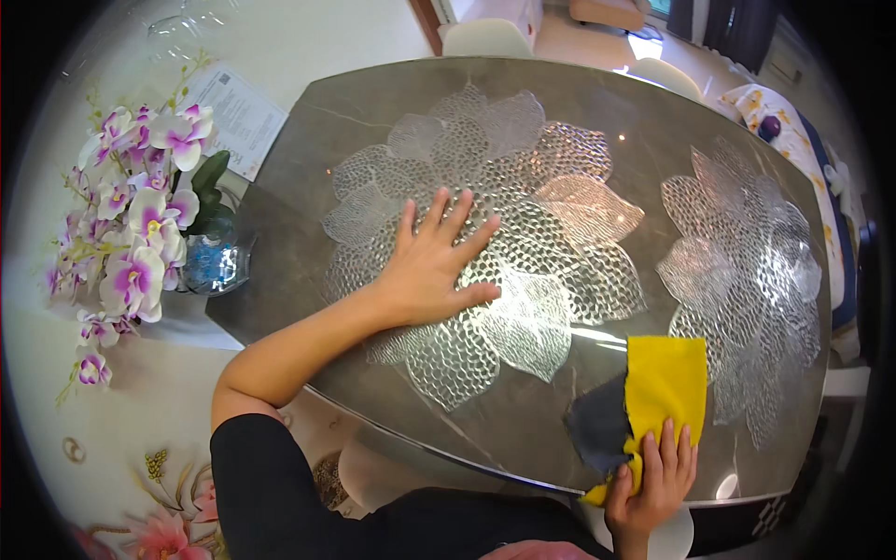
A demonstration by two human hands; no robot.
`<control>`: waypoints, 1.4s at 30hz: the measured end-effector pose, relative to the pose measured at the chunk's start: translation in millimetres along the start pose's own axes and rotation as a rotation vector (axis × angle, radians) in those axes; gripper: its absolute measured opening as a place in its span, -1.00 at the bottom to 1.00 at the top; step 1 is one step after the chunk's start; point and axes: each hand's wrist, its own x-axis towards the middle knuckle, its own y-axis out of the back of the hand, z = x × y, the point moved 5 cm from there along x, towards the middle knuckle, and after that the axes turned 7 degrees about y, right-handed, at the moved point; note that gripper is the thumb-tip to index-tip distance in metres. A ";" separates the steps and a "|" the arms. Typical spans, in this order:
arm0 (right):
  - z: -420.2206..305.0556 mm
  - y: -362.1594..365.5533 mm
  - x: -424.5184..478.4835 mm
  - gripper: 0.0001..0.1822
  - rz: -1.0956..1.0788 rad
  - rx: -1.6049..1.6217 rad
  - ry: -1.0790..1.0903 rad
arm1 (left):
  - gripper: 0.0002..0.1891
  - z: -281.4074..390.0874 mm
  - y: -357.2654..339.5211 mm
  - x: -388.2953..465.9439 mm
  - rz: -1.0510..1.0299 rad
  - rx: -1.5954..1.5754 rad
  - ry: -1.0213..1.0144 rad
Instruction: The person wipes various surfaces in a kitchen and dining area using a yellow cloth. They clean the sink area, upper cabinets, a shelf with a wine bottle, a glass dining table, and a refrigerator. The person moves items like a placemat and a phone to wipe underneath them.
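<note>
My left hand (437, 269) lies with spread fingers on a silver, flower-shaped openwork placemat (535, 325), holding nothing. At the near edge of the dark marbled table (511, 434), my right hand (654, 483) holds the lower end of a yellow and dark grey cloth (665, 381). The yellow side is spread flat beyond my fingers, and a grey part shows on its left. A second silver flower placemat (745, 280) lies to the right, its near-left petals close to the cloth. My right palm is partly out of sight beneath the hand.
White and purple artificial orchids (150, 217) in a glass vase (217, 262) stand by the table's left end. A printed sheet (238, 115) lies behind them. White chairs (486, 38) surround the table. At far right is a surface with a patterned cloth (787, 112).
</note>
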 end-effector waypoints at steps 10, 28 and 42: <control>-9.0 10.5 2.8 -0.57 0.162 0.016 -0.005 | -0.28 -52.2 -11.0 29.2 0.039 -0.003 0.217; -10.6 8.2 -10.9 -0.62 0.333 -0.011 -0.017 | -0.77 -155.3 79.9 70.0 0.578 -0.556 0.350; -13.2 11.0 -10.0 -0.63 0.352 -0.013 -0.037 | -0.33 -198.9 32.9 65.1 0.426 -0.033 0.645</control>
